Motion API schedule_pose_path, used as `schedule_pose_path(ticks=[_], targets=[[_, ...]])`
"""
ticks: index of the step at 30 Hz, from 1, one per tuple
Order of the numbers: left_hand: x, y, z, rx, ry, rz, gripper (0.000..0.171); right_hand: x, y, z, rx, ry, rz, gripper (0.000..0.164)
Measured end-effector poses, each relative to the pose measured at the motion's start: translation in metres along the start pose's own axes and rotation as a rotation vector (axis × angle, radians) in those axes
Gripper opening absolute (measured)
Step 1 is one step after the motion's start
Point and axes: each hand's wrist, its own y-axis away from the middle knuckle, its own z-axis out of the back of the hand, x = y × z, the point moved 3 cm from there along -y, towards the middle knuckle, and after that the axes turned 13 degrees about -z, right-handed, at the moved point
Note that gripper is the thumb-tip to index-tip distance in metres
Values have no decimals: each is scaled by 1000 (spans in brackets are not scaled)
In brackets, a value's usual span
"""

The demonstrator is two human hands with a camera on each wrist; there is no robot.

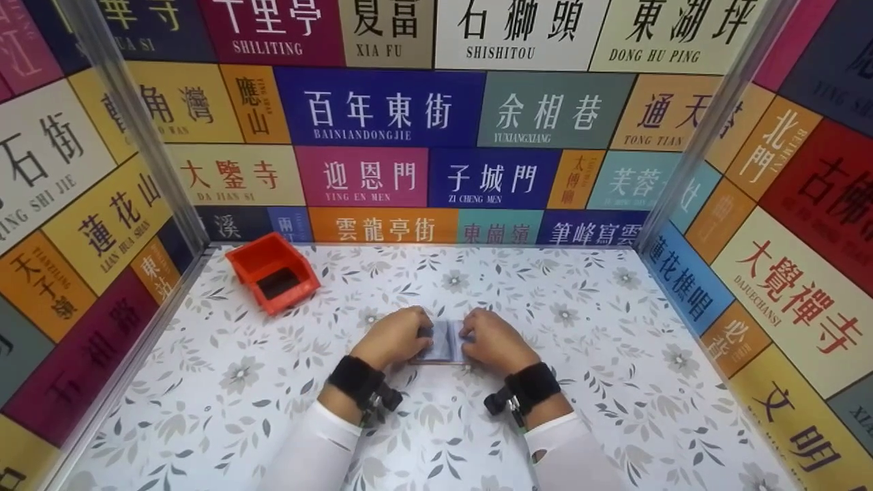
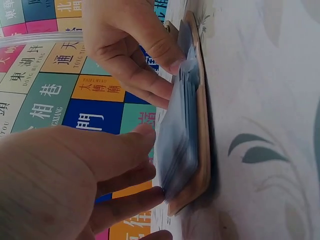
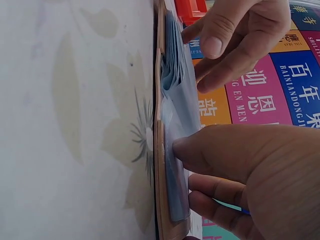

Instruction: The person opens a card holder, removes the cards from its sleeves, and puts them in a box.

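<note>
A card holder [image 1: 445,341] with a tan cover and clear bluish plastic sleeves lies spread open on the table between both hands. Its sleeves [image 2: 177,140] are bunched thicker on the left side. My left hand [image 1: 394,335] is at the left edge, fingers spread and a fingertip touching the sleeves, not curled round them. At the right side, my right hand [image 1: 501,341] pinches the holder, its thumb on a plastic sleeve [image 3: 175,187] and its fingers at the far edge. In the head view the hands cover both ends of the holder.
An orange-red plastic bin [image 1: 303,300] with something dark inside stands at the back left of the table. The table has a white floral cover [image 1: 450,423]. Walls with coloured sign panels [image 1: 382,102] enclose the back and both sides.
</note>
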Motion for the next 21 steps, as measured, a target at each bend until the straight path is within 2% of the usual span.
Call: schedule_pose_path(ticks=[3,9,21], targets=[[1,1,-1,4,-22,-13,8,0,0,0,-7,-5,1,19],[3,5,-2,25,-60,-19,12,1,0,-1,2,-22,-32,18],[7,7,-3,-8,-5,19,12,1,1,1,16,-32,-44,19]])
